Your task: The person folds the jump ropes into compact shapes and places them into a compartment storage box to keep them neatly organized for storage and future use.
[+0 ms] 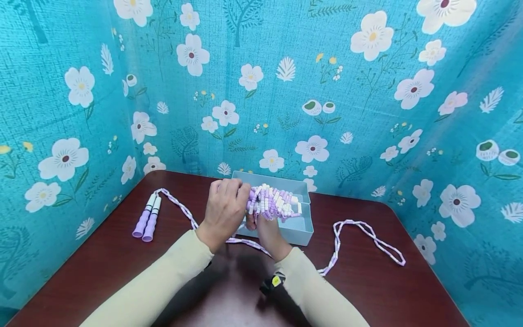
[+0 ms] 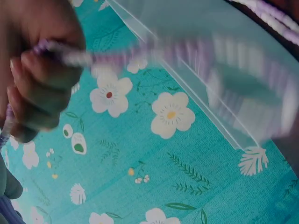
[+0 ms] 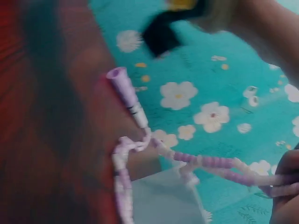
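Note:
Both hands grip a purple-and-white beaded jump rope, gathered into a bundle of loops above the box in the head view. My left hand is curled at the bundle's left end. Lower and to the right, my right hand holds it from below, its fingers partly hidden. The left wrist view has swinging bead loops, blurred, and curled fingers round a strand. At the right wrist view's edge, fingers close round beaded strands. Two purple-and-white handles lie on the table's left side.
A pale blue-grey open box stands at the back of the dark red table, behind the hands. Beaded rope runs from the handles under the forearms to a loop on the right. A flowered teal curtain borders the table.

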The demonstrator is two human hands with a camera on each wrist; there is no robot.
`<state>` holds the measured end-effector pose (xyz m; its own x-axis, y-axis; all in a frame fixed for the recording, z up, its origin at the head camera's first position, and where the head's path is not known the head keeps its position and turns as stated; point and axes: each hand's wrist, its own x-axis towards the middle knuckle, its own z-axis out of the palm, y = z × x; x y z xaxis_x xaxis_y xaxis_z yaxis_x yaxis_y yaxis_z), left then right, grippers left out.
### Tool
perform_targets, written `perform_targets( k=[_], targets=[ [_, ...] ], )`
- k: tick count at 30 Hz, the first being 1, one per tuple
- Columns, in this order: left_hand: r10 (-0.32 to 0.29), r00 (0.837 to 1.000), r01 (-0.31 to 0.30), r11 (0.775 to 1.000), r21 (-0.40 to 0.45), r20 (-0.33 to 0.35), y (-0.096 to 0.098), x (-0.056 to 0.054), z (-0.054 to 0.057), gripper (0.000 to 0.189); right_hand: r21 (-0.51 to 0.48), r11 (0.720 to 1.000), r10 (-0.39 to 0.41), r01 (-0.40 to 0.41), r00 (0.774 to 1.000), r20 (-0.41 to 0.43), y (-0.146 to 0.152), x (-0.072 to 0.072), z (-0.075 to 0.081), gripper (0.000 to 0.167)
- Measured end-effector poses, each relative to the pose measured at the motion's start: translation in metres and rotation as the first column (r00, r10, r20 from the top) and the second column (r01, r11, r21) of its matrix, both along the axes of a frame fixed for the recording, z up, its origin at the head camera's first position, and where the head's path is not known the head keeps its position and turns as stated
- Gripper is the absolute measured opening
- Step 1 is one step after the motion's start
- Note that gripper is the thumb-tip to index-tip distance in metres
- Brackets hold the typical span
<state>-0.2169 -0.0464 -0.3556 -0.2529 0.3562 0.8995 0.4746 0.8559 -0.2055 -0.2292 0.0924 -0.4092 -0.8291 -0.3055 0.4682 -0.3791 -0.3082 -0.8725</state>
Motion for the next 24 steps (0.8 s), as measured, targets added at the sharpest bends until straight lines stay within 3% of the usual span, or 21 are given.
perform_targets(
  k=[2,4,8,12,17,19,24],
  targets=[
    [0.012,1.0,-0.012,1.0,0.009,0.007,-0.002,-0.002,0.001,0.007,0.051,0.997,-0.055,0.055,0.998,-0.005,-0.006,0.005,-0.003,0.046],
    [0.022,1.0,-0.022,0.999,0.024,0.006,-0.004,-0.004,0.002,0.008,0.157,0.982,-0.092,0.102,0.993,-0.074,-0.009,0.014,0.0,0.047],
    [0.041,0.999,-0.04,0.998,0.054,-0.014,-0.007,-0.008,0.007,0.006,0.302,0.946,-0.069,0.12,0.982,-0.174,-0.012,0.033,0.01,0.038],
    [0.077,0.997,-0.076,0.996,0.046,-0.02,-0.01,-0.011,0.011,0.005,0.373,0.925,-0.02,0.078,0.987,-0.156,-0.012,0.046,0.016,0.029],
    [0.113,0.994,-0.113,0.993,0.031,-0.011,-0.014,-0.014,0.011,0.01,0.438,0.898,-0.013,0.051,0.996,-0.09,-0.005,0.046,-0.005,0.021],
    [0.119,0.993,-0.119,0.992,0.032,-0.013,-0.016,-0.016,0.01,0.011,0.46,0.886,-0.032,0.065,0.996,-0.079,-0.002,0.044,-0.013,0.021],
    [0.159,0.987,-0.16,0.987,0.014,0.013,-0.022,-0.02,0.004,0.008,0.543,0.827,-0.086,0.147,0.987,-0.138,0.004,0.055,-0.005,0.023]
  ],
)
